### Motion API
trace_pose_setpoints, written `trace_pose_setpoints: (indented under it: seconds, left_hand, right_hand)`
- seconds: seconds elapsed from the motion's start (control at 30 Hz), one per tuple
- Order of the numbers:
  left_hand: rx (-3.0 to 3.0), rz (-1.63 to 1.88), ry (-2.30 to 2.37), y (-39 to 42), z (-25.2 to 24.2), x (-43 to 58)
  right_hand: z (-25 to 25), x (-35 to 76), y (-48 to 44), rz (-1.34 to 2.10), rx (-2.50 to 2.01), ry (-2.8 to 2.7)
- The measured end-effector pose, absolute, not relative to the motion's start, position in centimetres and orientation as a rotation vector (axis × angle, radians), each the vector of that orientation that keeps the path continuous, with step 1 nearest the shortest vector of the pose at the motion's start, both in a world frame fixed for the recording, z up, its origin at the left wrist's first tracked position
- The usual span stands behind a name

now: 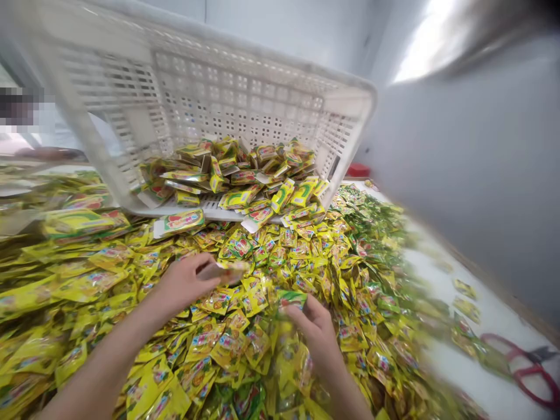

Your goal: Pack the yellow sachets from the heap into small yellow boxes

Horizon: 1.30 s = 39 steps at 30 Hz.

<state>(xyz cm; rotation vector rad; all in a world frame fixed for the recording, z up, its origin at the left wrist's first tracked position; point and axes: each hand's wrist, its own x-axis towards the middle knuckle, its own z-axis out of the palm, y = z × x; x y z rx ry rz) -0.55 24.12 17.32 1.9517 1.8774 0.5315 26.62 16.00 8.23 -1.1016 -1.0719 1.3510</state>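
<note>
My left hand [188,281] is closed around a small carton [231,272], blurred by motion and held above the heap. To its right, my right hand [318,329] pinches a green and red sachet [293,300] between thumb and fingers. Beneath both hands spreads a deep heap of yellow and green sachets [227,344], with fruit pictures on them. Beyond them a white plastic basket [370,99] lies tipped on its side, its mouth facing me. Small yellow cartons [238,198] are piled inside it, some with their end flaps up, and a few spill over its lower rim.
Red-handled scissors [542,388] lie on the white table [455,367] at the right, near a few loose sachets [466,309]. A red object [359,170] sits behind the heap by the wall. More yellow cartons [79,223] lie at left. Another person [65,134] is at far left.
</note>
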Motion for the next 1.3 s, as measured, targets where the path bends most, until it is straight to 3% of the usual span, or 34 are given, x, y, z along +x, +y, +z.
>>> trace_pose_setpoints:
  seconds: [0.2,0.47,0.77,1.0,1.13,1.3]
  left_hand:
    - [1.604,0.653,1.331,13.5,13.8,4.3]
    - [1.128,0.845,1.247,7.7,3.1,6.7]
    - [1.197,0.801,1.123,5.2,2.5,7.8]
    - [1.171,0.848,1.095,4.9,2.3,6.8]
    - [1.14,0.828,1.114,4.0,2.2,6.1]
    - [0.929,0.851,1.203,3.2,2.7,5.2]
  right_hand:
    - [10.1,26.2,13.2,1.282,-0.995,-1.32]
    - [5.4,27.0,9.2,0.795,-1.151,-2.013]
    - [7.2,27.2,8.5,1.055,-1.125,-2.104]
    - [5.0,25.3,7.9,0.802,-1.029,-2.163]
    - [4.6,25.3,6.5,0.986,-0.972,-2.055]
    - [3.3,24.7,4.8,1.56,-1.063,-1.18]
